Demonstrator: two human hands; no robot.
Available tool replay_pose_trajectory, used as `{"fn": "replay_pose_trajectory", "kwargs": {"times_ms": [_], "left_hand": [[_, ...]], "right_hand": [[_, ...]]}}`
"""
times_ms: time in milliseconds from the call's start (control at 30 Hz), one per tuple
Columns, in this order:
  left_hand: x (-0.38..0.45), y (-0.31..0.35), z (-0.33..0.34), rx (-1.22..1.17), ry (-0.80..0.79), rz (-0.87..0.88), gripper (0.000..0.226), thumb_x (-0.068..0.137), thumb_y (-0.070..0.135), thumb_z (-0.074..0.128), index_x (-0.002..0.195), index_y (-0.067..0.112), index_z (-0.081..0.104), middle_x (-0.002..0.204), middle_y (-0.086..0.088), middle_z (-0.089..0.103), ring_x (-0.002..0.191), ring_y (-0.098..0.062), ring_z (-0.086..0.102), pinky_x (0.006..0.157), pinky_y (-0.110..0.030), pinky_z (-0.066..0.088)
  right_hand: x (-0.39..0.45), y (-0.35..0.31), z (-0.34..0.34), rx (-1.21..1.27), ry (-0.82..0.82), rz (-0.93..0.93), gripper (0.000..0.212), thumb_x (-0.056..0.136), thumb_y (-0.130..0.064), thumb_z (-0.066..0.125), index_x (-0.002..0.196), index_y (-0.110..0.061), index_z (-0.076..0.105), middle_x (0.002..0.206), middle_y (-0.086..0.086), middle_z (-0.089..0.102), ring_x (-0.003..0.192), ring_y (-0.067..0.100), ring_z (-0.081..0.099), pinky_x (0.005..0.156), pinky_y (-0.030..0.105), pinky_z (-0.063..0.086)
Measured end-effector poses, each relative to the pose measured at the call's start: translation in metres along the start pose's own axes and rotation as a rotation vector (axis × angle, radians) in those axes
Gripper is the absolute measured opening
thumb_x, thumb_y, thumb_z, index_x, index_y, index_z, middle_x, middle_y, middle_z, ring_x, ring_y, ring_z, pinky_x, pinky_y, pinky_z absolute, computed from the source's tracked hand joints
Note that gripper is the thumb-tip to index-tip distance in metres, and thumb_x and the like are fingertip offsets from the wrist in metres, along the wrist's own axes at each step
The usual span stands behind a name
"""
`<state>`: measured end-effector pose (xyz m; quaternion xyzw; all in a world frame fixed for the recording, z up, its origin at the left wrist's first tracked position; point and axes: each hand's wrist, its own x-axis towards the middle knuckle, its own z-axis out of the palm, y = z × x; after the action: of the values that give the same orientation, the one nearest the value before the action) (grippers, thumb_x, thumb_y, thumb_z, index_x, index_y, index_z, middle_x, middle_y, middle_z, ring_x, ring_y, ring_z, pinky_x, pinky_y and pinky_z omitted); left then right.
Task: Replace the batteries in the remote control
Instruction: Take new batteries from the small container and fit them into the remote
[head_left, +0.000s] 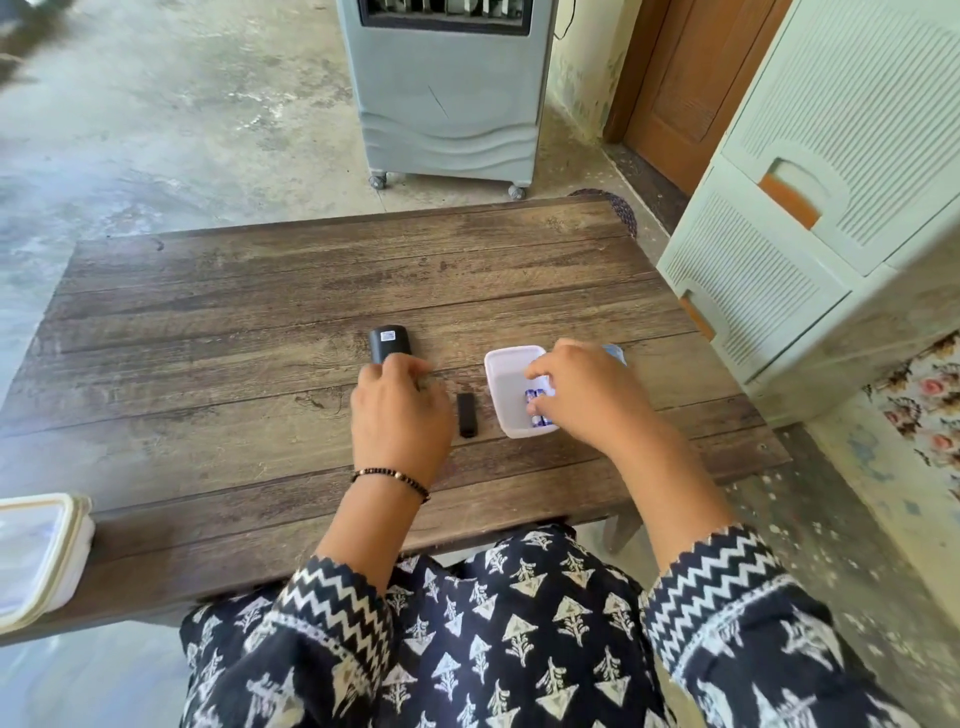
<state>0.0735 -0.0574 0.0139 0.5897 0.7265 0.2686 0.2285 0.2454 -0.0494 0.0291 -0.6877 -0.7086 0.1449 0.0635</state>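
Two hands at work over a wooden counter (260, 291), one on the remote control, one in a box of batteries.

At the counter's near left edge sits a clear lidded container (36, 556). Further right, the left hand (397, 410), fingers curled, grips the near end of the black remote control (389, 343), which lies on the counter. Just beside it lies the black battery cover (466, 414). Next, the right hand (582, 395) reaches into the white plastic box (501, 379), fingertips pinching one of the blue-and-white batteries (536, 410). A pale drawer cabinet (831, 208) stands far right.
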Motion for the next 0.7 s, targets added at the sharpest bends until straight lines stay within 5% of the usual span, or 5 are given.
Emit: {"fn": "replay_pose_trajectory", "kwargs": {"times_ms": [200, 467, 700], "left_hand": [[0.008, -0.023, -0.004, 0.377, -0.177, -0.170, 0.073, 0.080, 0.057, 0.057, 0.119, 0.000, 0.037, 0.125, -0.022, 0.044, 0.118, -0.036, 0.042, 0.096, -0.042, 0.038], [0.016, -0.025, 0.000, 0.357, -0.239, -0.204, 0.080, 0.072, 0.055, 0.068, 0.122, -0.001, 0.039, 0.121, -0.016, 0.049, 0.115, -0.030, 0.047, 0.093, -0.037, 0.043], [0.011, -0.036, -0.008, 0.121, -0.170, -0.209, 0.039, 0.078, 0.035, 0.062, 0.100, 0.005, 0.051, 0.088, -0.007, 0.057, 0.074, -0.025, 0.056, 0.059, -0.030, 0.043]], "right_hand": [[0.014, -0.018, 0.001, -0.341, -0.113, -0.039, 0.027, 0.079, -0.004, 0.057, 0.104, -0.009, 0.062, 0.112, 0.013, 0.059, 0.108, 0.031, 0.049, 0.071, 0.034, 0.038], [0.017, -0.021, 0.007, -0.351, -0.121, -0.084, 0.025, 0.077, -0.005, 0.066, 0.102, -0.005, 0.064, 0.104, 0.015, 0.063, 0.105, 0.029, 0.052, 0.075, 0.034, 0.042], [0.016, -0.021, 0.011, -0.067, -0.034, -0.032, 0.019, 0.081, -0.004, 0.059, 0.095, -0.015, 0.066, 0.096, 0.010, 0.065, 0.086, 0.028, 0.060, 0.063, 0.030, 0.041]]}}
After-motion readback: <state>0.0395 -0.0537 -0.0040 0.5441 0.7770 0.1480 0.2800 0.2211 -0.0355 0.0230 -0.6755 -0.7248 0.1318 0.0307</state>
